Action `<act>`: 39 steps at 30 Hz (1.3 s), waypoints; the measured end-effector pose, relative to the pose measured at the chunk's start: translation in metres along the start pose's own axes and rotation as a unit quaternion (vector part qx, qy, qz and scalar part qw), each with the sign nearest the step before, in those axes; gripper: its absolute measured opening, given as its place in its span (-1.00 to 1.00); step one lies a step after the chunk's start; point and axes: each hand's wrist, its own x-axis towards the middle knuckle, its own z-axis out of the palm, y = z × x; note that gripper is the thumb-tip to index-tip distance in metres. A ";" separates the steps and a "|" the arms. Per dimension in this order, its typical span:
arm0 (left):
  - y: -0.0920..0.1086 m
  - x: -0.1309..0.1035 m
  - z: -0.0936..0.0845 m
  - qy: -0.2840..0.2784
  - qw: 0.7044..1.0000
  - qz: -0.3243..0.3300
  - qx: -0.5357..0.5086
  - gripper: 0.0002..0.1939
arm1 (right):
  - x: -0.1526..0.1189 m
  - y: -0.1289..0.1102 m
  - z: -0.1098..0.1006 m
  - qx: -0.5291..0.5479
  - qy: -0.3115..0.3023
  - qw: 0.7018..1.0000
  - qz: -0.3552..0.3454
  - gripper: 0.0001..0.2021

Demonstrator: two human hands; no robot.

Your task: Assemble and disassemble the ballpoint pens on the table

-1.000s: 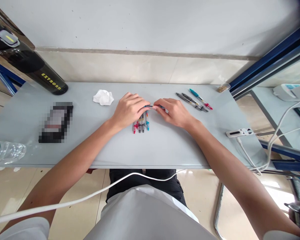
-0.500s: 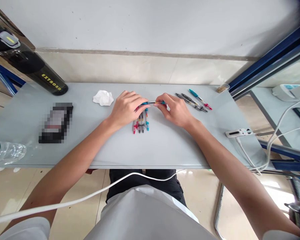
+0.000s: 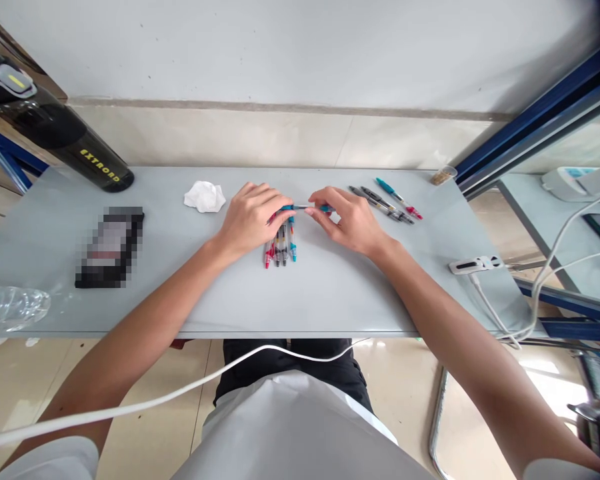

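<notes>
Between my two hands a pen (image 3: pixel 301 207) lies level, its ends covered by my fingers. My left hand (image 3: pixel 257 215) is closed on its left part, and my right hand (image 3: pixel 347 217) pinches its right part, where a blue-green piece shows. Below my left fingers several pens (image 3: pixel 281 252) with red, black and blue-green parts lie side by side, their upper ends hidden by that hand. To the right of my right hand are dark pens (image 3: pixel 383 203) and a blue-green pen with a red end (image 3: pixel 399 198).
On the grey table (image 3: pixel 300 300) are a crumpled tissue (image 3: pixel 205 197), a blurred dark object (image 3: pixel 111 247), a black bottle (image 3: pixel 80 140), a clear plastic bottle (image 3: pixel 23 309), a small cup (image 3: pixel 443 175) and a white plug device (image 3: pixel 475 265) with cables.
The camera view has shifted very slightly. The gap between my fingertips shows a little more of the pen's grey middle; both hands keep their hold.
</notes>
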 end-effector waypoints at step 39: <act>0.012 0.001 -0.001 -0.031 0.999 -0.037 -0.023 -0.67 | 0.021 0.020 -0.035 0.652 0.263 0.612 0.362 -0.38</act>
